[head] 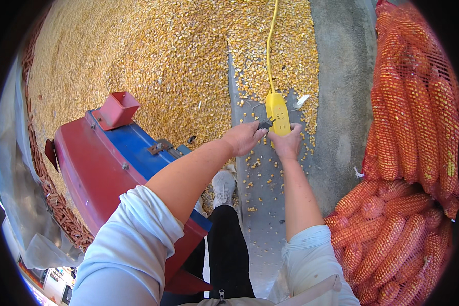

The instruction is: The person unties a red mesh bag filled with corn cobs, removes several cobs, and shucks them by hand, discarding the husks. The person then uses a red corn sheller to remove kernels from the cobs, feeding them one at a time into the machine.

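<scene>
A yellow power strip with a yellow cord running up and away is held at its near end by my right hand. My left hand grips a black electric plug, its prongs close to the strip's sockets; whether they touch it I cannot tell. Under my left arm stands a red and blue metal machine with a small red square chute on top. Loose corn kernels lie in a wide layer ahead and to the left.
Red mesh sacks of corn cobs stand on the right, one upright and one lower. A concrete strip runs beside the kernels. Corn cobs and plastic sheeting edge the left side. My shoe is near the machine.
</scene>
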Available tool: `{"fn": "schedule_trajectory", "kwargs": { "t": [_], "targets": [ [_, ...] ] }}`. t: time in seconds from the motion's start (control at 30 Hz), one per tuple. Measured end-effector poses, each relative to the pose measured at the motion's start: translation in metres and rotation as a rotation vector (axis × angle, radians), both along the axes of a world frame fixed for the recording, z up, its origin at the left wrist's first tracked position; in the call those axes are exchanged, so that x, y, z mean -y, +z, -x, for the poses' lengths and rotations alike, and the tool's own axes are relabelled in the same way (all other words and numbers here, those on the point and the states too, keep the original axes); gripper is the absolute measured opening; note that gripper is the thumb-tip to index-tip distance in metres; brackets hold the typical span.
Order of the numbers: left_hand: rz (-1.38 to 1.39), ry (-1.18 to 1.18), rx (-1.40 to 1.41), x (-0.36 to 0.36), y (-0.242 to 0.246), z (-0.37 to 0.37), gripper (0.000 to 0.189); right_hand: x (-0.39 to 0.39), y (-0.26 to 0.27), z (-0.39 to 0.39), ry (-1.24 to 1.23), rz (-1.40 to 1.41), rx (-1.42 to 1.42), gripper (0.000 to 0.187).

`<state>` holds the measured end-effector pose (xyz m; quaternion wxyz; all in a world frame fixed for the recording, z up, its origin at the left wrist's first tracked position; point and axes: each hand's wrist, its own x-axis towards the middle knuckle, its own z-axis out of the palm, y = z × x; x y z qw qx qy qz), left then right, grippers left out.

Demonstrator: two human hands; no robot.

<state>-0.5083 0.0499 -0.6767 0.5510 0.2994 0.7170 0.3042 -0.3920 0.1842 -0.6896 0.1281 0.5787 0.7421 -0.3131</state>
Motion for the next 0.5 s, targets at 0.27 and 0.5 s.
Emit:
{"fn": "schedule_trajectory", "kwargs": {
  "t": [0.27, 0.5],
  "targets": [
    [0.019, 0.146, -0.005, 0.006, 0.0, 0.003, 0.049, 0.012, -0.011, -0.008, -0.322, 0.511, -0.552, 0.057],
    [0.018, 0.137, -0.09, 0.001, -0.02, 0.008, 0.048, 0.013, -0.038, -0.02, -0.197, 0.312, -0.64, 0.049]
  ]
}}
